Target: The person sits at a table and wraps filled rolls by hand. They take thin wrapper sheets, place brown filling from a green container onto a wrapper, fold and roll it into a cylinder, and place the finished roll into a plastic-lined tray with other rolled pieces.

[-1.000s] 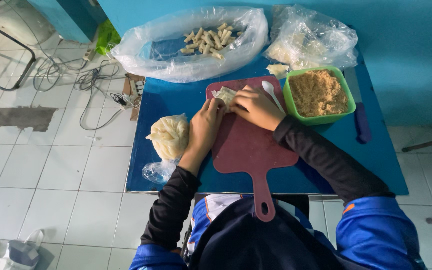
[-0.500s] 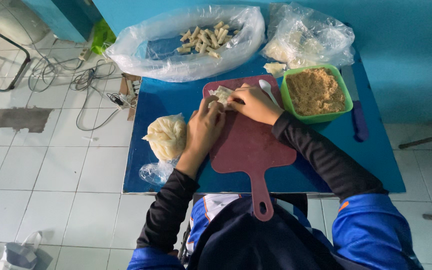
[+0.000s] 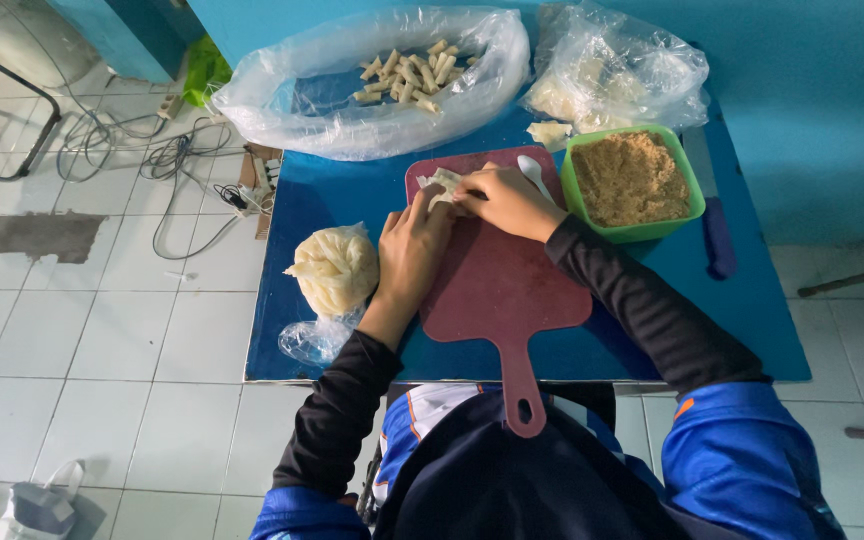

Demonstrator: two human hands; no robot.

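Note:
Both hands work at the far end of a dark red cutting board (image 3: 497, 280) with a long handle, lying on a blue table (image 3: 752, 300). My left hand (image 3: 414, 245) and my right hand (image 3: 508, 200) pinch a pale sheet of wrapper (image 3: 442, 185), folding it between the fingertips. A white spoon (image 3: 532, 172) lies on the board just beyond my right hand. A green bowl (image 3: 694, 207) of brown crumbly filling stands to the right of the board.
A large clear plastic bag (image 3: 292, 100) at the back holds several finished pale rolls (image 3: 407, 72). Another crumpled bag (image 3: 622, 70) sits at the back right. A bagged lump of pale dough (image 3: 334, 268) lies left of the board. A knife (image 3: 717, 225) lies right of the bowl. Cables trail across the tiled floor.
The hands have kept folding the wrapper at the board's far end, with the fingers shifting slightly. Nothing else has moved.

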